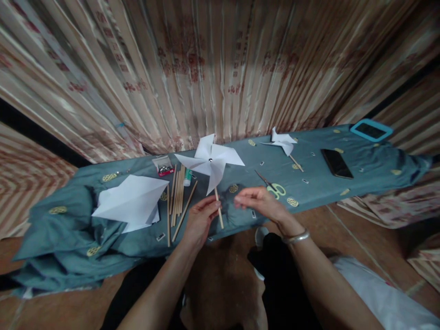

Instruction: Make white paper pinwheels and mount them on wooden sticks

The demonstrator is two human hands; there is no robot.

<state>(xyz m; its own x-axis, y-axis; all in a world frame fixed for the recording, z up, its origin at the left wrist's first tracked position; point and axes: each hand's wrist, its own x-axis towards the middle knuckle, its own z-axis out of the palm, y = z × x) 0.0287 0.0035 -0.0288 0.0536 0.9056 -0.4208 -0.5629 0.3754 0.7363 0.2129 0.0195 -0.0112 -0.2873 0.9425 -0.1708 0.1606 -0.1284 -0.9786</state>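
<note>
My left hand (203, 214) pinches the wooden stick (217, 201) of a white paper pinwheel (215, 161) between thumb and fingers. The pinwheel faces up, with a shiny round pin at its centre and its blades spread. My right hand (259, 201), a bracelet on its wrist, hovers just right of the stick, apart from it. Its fingers are loosely curved and slightly blurred, with nothing visible in them. Beyond that hand lie scissors (276, 189) with pale green handles. A second paper pinwheel (282, 142) on a stick rests farther back on the right.
A patterned green-grey cloth (237, 215) covers the narrow table. To the left are white paper sheets (132, 201), several wooden sticks (177, 192), a glue stick (187, 178) and a small box of pins (164, 167). A phone (336, 163) and a blue-framed device (371, 130) lie right. Curtains hang behind.
</note>
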